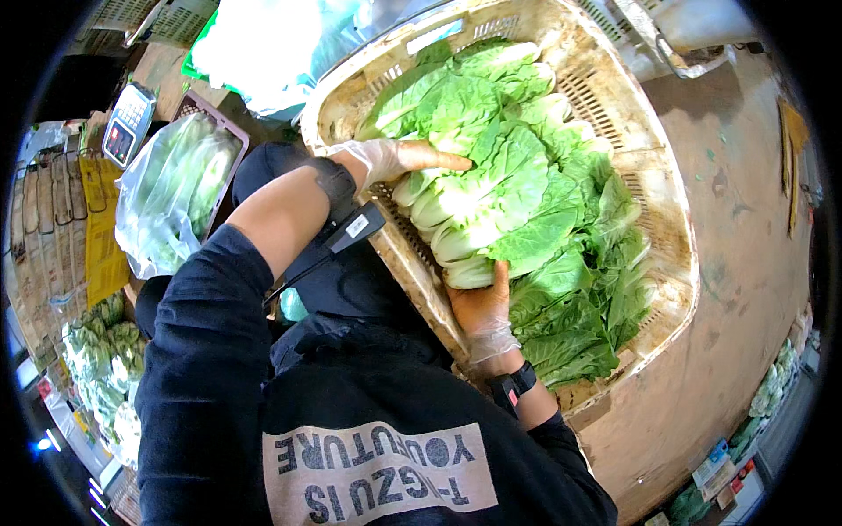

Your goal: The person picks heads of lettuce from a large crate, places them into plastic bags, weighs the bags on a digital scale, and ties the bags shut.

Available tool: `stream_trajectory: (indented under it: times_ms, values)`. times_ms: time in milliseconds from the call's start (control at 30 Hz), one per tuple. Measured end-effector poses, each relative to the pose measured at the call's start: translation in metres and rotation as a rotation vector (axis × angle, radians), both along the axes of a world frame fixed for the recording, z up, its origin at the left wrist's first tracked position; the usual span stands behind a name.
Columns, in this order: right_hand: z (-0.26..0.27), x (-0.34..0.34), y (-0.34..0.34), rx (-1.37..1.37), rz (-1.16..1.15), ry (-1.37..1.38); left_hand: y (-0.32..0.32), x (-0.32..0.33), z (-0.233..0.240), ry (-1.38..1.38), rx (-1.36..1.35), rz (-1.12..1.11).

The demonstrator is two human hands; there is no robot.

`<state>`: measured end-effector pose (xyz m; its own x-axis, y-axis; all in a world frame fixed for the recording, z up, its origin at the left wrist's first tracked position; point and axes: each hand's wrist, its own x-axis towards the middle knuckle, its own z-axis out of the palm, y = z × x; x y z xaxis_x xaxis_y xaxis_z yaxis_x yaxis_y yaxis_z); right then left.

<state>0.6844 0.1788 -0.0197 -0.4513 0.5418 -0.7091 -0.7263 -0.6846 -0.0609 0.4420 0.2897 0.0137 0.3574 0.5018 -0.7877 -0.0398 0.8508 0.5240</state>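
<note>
Wearing a thin clear glove, my left hand lies along the far left side of a bunch of green leafy lettuce, fingers stretched over its leaves. My right hand, also gloved, cups the near end of the same bunch, thumb up against a pale stalk and the other fingers hidden beneath. Between the hands, pale stalk ends face the near left wall of a dirty cream plastic crate. More lettuce lies in the crate to the right and beyond, leaves overlapping.
Left of my arm, a clear plastic bag of green vegetables sits in a purple-brown crate, beside a digital scale. Bright plastic bags stand beyond. More bagged greens are at the lower left. Brown floor extends right.
</note>
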Motion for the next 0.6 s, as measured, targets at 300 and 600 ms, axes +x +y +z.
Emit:
stream_trajectory:
  times_ms: [300,600]
  values:
    - [-0.001,-0.009,0.003,0.174,0.056,-0.084,0.003,-0.006,0.003,-0.039,0.184,-0.211]
    - [0.066,0.015,0.041,0.021,0.143,-0.089,0.031,-0.001,0.045,0.333,0.089,-0.293]
